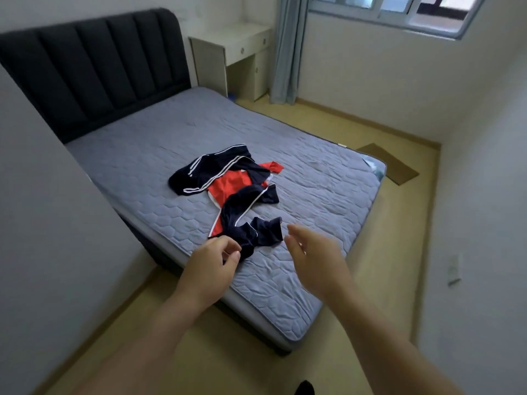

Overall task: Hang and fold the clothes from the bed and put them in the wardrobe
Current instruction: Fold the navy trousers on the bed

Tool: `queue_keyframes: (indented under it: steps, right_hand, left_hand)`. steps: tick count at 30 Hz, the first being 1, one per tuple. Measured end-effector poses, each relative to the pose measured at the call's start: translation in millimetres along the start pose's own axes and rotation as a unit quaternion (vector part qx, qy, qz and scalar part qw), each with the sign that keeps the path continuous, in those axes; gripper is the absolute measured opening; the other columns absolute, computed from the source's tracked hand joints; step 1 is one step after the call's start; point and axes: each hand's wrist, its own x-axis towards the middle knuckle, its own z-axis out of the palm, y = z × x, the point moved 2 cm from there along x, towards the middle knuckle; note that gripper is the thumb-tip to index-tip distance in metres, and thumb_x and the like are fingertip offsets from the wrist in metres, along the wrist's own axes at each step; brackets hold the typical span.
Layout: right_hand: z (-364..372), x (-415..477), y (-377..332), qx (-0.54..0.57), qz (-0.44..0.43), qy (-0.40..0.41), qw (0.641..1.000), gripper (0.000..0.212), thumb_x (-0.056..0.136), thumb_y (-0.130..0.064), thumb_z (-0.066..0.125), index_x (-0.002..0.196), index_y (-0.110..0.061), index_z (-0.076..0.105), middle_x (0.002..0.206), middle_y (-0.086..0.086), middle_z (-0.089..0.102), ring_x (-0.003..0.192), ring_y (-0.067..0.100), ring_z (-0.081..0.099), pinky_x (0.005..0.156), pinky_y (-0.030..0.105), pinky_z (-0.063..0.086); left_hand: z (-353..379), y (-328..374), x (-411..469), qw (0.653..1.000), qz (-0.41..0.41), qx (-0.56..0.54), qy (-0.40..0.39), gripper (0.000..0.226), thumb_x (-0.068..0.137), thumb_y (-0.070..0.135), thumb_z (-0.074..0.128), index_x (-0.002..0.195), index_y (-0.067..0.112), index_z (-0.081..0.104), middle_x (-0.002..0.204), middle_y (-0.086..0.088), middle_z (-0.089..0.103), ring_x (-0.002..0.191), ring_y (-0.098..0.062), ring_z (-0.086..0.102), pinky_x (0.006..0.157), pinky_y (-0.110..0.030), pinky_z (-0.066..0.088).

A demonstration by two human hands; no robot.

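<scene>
At the far left of the frame a plain grey wall runs down toward the camera, and behind it in the upper left stands the dark padded headboard [94, 67]. The bed [159, 155] with its grey quilted cover fills the middle of the picture, and the clothes [228, 185] lie in a loose heap at centre frame: navy pieces with white stripes tangled over something red.

Below the heap, the left hand [212, 265] has its thumb and fingers drawn close together at the nearest navy end of the pile [256, 235]. It seems to be pinching the fabric edge, though I can't be certain the cloth is truly caught. Just right of it, the right hand [309, 252] hangs spread and empty above the mattress, near the same navy end but not touching it.

This looks like the first pick. It would go best if the right hand took a second corner or the waistband of that one piece, so the garment lifts clear by itself instead of dragging the red one along; a shake would then show its shape.

In the upper right sit a pale desk [236, 47], a curtain [288, 47] and the window [393, 10]. No wardrobe is in sight.
</scene>
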Motion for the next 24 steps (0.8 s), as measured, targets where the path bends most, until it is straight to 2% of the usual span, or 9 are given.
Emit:
queue_keyframes:
  steps: [5,7,12,14,16,18,21,24]
  right_hand:
    - [-8,73,51,-0.022,0.022,-0.064,0.997,0.039,0.105,-0.034,0.047,0.141,-0.021,0.057,0.123,-0.003,0.07,0.114,0.015,0.062,0.09,0.023,0.043]
    - [-2,102,67,-0.02,0.03,-0.084,0.996,0.039,0.106,-0.034,0.045,0.141,-0.02,0.057,0.124,-0.003,0.069,0.113,0.015,0.062,0.086,0.021,0.041]
    - [33,159,98,-0.017,0.075,-0.139,0.987,0.042,0.107,-0.033,0.042,0.144,-0.018,0.054,0.131,0.0,0.065,0.12,0.017,0.059,0.083,0.017,0.035]
    - [58,182,112,-0.019,0.093,-0.154,0.983,0.04,0.108,-0.032,0.04,0.142,-0.017,0.056,0.126,0.002,0.068,0.115,0.02,0.061,0.082,0.022,0.04]
    - [86,207,127,-0.021,0.113,-0.161,0.98,0.037,0.108,-0.031,0.04,0.135,-0.013,0.058,0.119,0.006,0.07,0.111,0.025,0.061,0.088,0.032,0.047]
    - [116,232,143,-0.021,0.138,-0.167,0.976,0.037,0.108,-0.031,0.038,0.135,-0.014,0.057,0.118,0.007,0.07,0.112,0.026,0.061,0.092,0.038,0.048]
    - [157,264,164,-0.02,0.179,-0.181,0.967,0.041,0.109,-0.032,0.035,0.144,-0.018,0.05,0.13,0.007,0.064,0.124,0.028,0.055,0.101,0.042,0.045]
    - [203,291,188,-0.021,0.202,-0.192,0.96,0.039,0.108,-0.031,0.035,0.14,-0.017,0.052,0.12,0.007,0.068,0.116,0.028,0.058,0.097,0.042,0.047]
  left_hand:
    - [38,7,54,0.998,-0.063,0.016,-0.022,0.009,0.095,0.027,0.062,0.093,0.036,0.063,0.095,0.013,0.063,0.085,-0.002,0.061,0.071,-0.014,0.044]
    - [52,0,76,0.996,-0.068,0.04,-0.035,0.007,0.095,0.025,0.061,0.098,0.031,0.064,0.098,0.012,0.06,0.086,-0.003,0.058,0.075,-0.017,0.044]
    - [93,-50,131,0.982,-0.14,0.071,-0.106,0.01,0.094,0.025,0.06,0.101,0.026,0.067,0.102,0.006,0.059,0.091,-0.011,0.06,0.089,-0.031,0.051]
    - [116,-84,157,0.974,-0.148,0.087,-0.144,0.012,0.093,0.024,0.061,0.103,0.024,0.068,0.105,0.003,0.06,0.094,-0.015,0.062,0.092,-0.034,0.051]
    - [142,-122,186,0.965,-0.152,0.106,-0.183,0.016,0.094,0.024,0.06,0.107,0.021,0.068,0.11,-0.001,0.059,0.098,-0.019,0.062,0.094,-0.035,0.05]
    - [171,-161,217,0.954,-0.16,0.127,-0.221,0.018,0.094,0.026,0.059,0.11,0.021,0.067,0.115,-0.003,0.057,0.105,-0.023,0.061,0.096,-0.036,0.049]
    - [207,-215,258,0.933,-0.167,0.173,-0.268,0.024,0.095,0.027,0.055,0.116,0.023,0.066,0.124,-0.004,0.054,0.117,-0.026,0.054,0.098,-0.037,0.047]
    - [241,-270,289,0.904,-0.173,0.222,-0.321,0.032,0.096,0.03,0.054,0.127,0.027,0.062,0.137,-0.003,0.047,0.128,-0.027,0.042,0.104,-0.041,0.043]
